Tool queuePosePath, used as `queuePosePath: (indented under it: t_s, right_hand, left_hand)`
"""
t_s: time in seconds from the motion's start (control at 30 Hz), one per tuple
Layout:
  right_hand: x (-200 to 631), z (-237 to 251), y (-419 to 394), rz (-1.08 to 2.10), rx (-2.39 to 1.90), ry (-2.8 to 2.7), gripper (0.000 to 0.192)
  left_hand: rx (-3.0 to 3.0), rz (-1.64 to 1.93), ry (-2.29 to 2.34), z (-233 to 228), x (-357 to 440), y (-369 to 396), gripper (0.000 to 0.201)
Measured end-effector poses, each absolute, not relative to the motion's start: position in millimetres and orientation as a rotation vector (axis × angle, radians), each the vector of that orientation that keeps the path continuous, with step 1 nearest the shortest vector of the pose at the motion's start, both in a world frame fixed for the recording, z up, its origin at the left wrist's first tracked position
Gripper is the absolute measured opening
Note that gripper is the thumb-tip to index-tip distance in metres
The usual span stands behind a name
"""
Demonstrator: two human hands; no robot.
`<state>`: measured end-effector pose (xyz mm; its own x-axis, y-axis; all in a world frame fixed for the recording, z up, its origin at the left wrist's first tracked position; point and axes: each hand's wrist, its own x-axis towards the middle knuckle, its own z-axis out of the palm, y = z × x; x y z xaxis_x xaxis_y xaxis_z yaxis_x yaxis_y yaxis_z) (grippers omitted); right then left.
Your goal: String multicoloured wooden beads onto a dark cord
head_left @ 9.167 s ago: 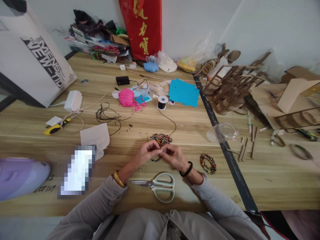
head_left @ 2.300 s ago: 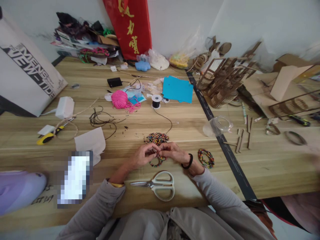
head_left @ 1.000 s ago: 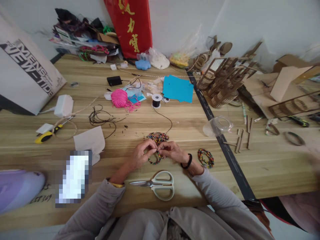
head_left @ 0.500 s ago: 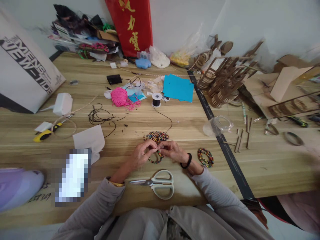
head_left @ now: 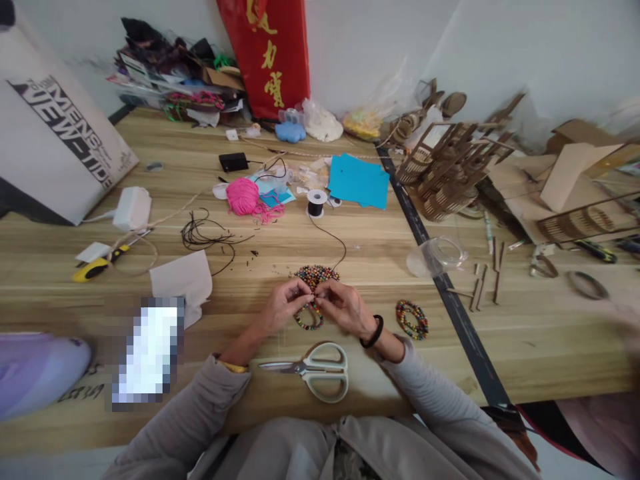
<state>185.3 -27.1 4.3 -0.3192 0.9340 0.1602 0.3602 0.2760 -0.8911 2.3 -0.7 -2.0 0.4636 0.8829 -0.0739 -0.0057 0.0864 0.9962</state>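
- Your left hand (head_left: pixel 286 305) and right hand (head_left: pixel 349 307) meet, fingertips pinching the beaded strand (head_left: pixel 309 327).
- Scissors (head_left: pixel 301 367) lie on your side of it.

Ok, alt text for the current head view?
A left hand and right hand pinch the top of a multicoloured bead loop over a wooden table, beside a bead pile. Cream-handled scissors lie on the near side; a beaded coil lies to the right, a cord spool and pink yarn farther back.
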Motion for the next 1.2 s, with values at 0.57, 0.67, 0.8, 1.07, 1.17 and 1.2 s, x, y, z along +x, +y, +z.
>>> queuePosePath:
  t_s: [0.57,0.67,0.8,1.07,1.17,1.2]
  right_hand:
    - [190.4,10.6,-25.2,1.035,-0.986,-1.947,0.023]
    - [190.7,11.4,-24.0,1.042,-0.951,-1.967,0.024]
    - [189.6,9.8,-23.7,1.021,-0.989,-1.967,0.024]
    - [188.4,7.9,-25.1,0.935,-1.005,-1.981,0.022]
    - [188.0,7.4,-25.5,0.921,-1.006,-1.993,0.022]
    - [187.8,7.3,-25.6,0.918,-1.001,-1.997,0.022]
  left_hand:
    - [1.093,0.722,0.777,-7.5,1.8,0.1,0.032]
    - [1.09,0.726,0.764,-6.9,1.6,0.8,0.034]
    - [1.085,0.721,0.761,-6.6,1.7,1.1,0.032]
    - [1.065,0.682,0.779,-8.9,1.0,1.0,0.03]
    - [1.081,0.693,0.801,-11.2,0.7,1.7,0.03]
    - [1.097,0.7,0.807,-11.7,0.7,1.8,0.03]
